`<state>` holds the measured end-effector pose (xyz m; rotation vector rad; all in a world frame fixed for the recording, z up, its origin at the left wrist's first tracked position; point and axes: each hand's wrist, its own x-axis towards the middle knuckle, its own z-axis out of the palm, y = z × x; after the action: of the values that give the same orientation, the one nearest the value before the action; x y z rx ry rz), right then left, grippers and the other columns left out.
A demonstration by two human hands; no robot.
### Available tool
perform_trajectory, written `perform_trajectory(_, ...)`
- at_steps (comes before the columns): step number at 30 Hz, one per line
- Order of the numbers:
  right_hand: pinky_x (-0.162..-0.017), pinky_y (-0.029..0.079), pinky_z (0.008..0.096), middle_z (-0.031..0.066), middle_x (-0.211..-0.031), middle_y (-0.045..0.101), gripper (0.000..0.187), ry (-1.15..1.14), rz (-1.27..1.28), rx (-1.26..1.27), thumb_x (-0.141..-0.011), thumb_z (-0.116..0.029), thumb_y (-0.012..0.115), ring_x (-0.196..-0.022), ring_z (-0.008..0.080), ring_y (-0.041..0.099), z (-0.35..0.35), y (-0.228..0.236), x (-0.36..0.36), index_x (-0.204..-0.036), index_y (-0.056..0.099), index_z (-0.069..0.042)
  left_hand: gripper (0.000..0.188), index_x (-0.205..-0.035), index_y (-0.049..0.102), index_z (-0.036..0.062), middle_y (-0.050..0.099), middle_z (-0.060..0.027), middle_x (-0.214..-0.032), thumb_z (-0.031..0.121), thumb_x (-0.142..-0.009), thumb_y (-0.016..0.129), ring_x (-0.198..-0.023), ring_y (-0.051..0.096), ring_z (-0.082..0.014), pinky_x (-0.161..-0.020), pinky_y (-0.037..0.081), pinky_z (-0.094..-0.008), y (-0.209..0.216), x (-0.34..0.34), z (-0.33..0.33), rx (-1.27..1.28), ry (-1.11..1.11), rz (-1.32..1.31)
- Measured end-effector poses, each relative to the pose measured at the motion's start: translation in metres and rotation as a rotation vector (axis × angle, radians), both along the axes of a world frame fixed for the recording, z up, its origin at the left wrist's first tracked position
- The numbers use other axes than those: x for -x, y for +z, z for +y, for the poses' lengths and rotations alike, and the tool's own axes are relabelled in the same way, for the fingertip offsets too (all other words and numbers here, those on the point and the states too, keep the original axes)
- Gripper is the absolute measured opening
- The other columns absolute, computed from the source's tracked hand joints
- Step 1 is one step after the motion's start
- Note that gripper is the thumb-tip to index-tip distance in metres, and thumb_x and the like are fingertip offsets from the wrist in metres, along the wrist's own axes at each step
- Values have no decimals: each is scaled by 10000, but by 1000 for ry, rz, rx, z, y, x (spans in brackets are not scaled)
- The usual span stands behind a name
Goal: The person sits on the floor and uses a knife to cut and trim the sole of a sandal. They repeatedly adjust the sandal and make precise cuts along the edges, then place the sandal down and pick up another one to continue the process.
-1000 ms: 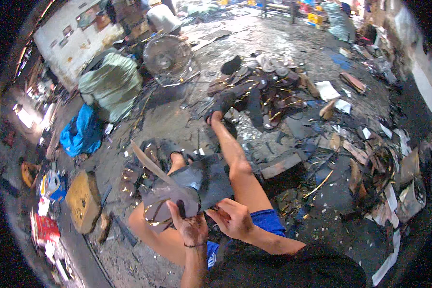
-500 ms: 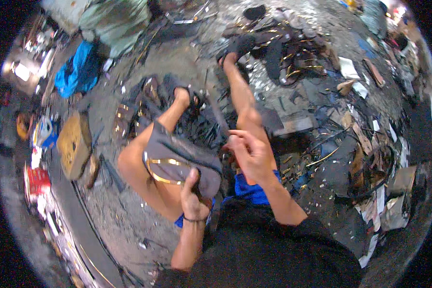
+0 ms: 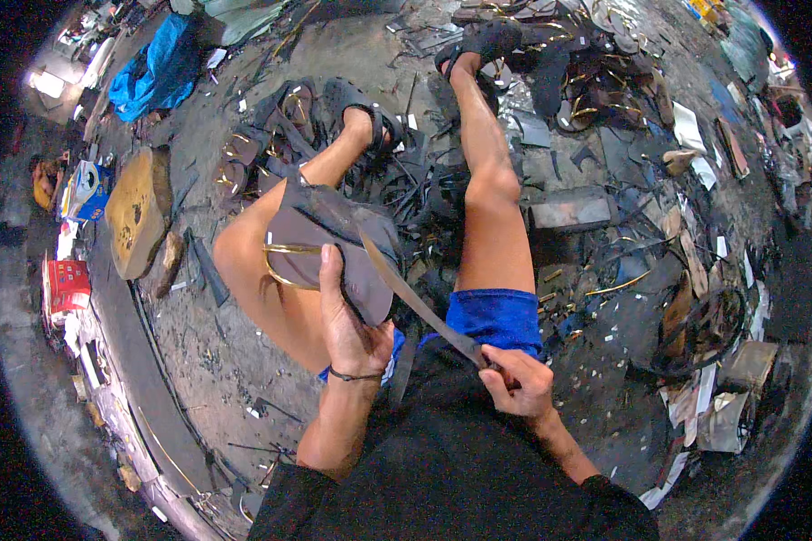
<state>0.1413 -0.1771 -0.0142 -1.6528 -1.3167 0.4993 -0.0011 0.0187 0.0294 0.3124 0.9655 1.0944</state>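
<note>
Sandal [image 3: 363,272] in the left grip [image 3: 356,338], slim knife [image 3: 424,311] in the right grip [image 3: 519,383]

The sandal has a smooth, brownish-grey sole with a rounded end and a shiny gold strap [image 3: 290,249] looped across it. Rougher dark sheet material [image 3: 356,215] shows along its upper edge. It is held above the person's lap, close to the left thigh.

The left grip is clasped on the sandal, thumb laid flat along the upper face; the other fingers are largely hidden. A thin dark band [image 3: 354,374] circles that wrist. The right grip is curled around the knife's handle end, knuckles bent, just beyond the blue shorts [image 3: 493,317]. The long, narrow, slightly curved blade slants up and left, its tip overlapping the dark material; whether it touches cannot be told.

At the left stand a blue-and-white carton [image 3: 88,191] and a red box [image 3: 68,286], their contents unclear. Near them lies a thick, rounded wooden slab [image 3: 140,221] with a dark-marked face. A crumpled blue plastic sheet [image 3: 158,72] lies farther off. Beyond the right foot, gold-strapped footwear [image 3: 595,81] forms a loose heap on the gritty, scrap-strewn floor [image 3: 221,361].
</note>
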Motion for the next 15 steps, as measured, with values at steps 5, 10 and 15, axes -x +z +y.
perform_trajectory(5,-603,549,340,120,-893,726,279,-24,-81,66,-840,-153,761,-664,235,675,14,25,-1,-1079,702,-21,444,-1269,567,77,644,-60,-1160,388,-955,613,-1049,622,-227,-912,514,-390,-17,12,-20,-15,-79,32)
perform_trajectory(10,-553,525,342,115,-843,710,268,123,120,329,-883,-207,727,-611,216,655,21,45,-1,-1085,699,-34,444,-1204,561,-21,649,-75,-1107,313,-937,683,-1033,605,-165,-922,486,-333,-47,46,-46,33,-78,332)
perform_trajectory(15,-563,524,341,129,-826,695,278,172,173,305,-901,-235,708,-601,234,644,41,30,16,-1091,694,-32,466,-1179,557,-24,638,-93,-1086,309,-897,720,-996,610,-177,-911,494,-349,-50,57,-53,16,-87,502)
